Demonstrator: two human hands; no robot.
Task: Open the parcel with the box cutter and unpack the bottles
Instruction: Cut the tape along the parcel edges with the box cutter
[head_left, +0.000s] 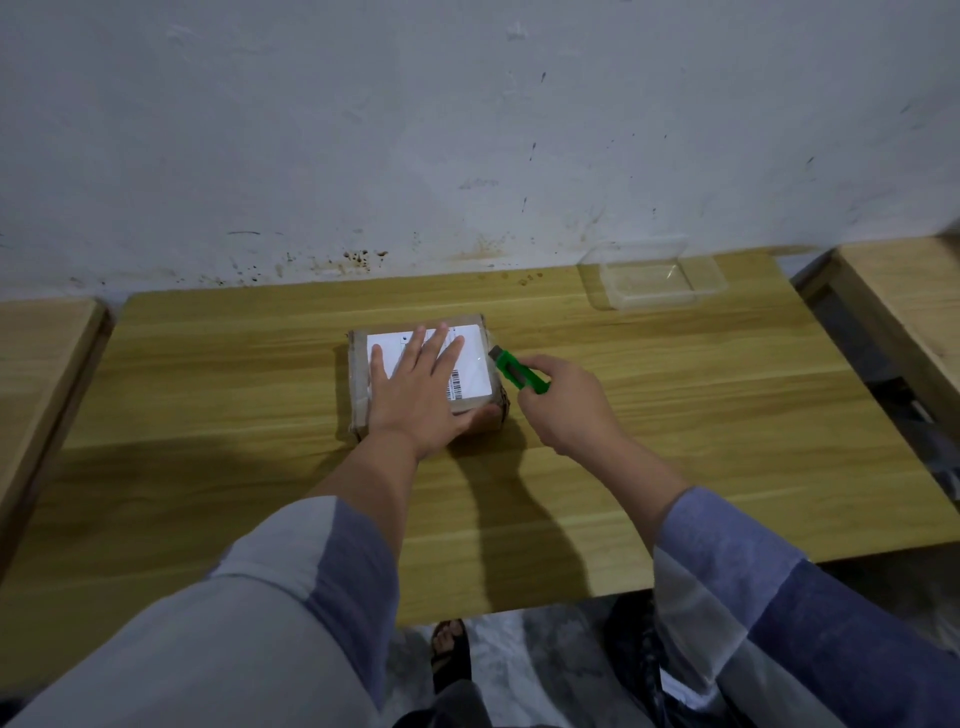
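A small brown cardboard parcel (359, 382) with a white shipping label lies closed in the middle of the wooden table (208, 374). My left hand (415, 387) presses flat on its top, fingers spread, thumb at the near right corner. My right hand (563, 402) is closed around a green box cutter (519, 371), whose tip points up-left and touches the parcel's right edge. No bottles are visible.
A clear plastic container (654, 278) stands at the table's back right by the stained wall. Other wooden tables flank it, one on the left (36, 353) and one on the right (904, 291). A sandalled foot (449, 644) shows below the front edge.
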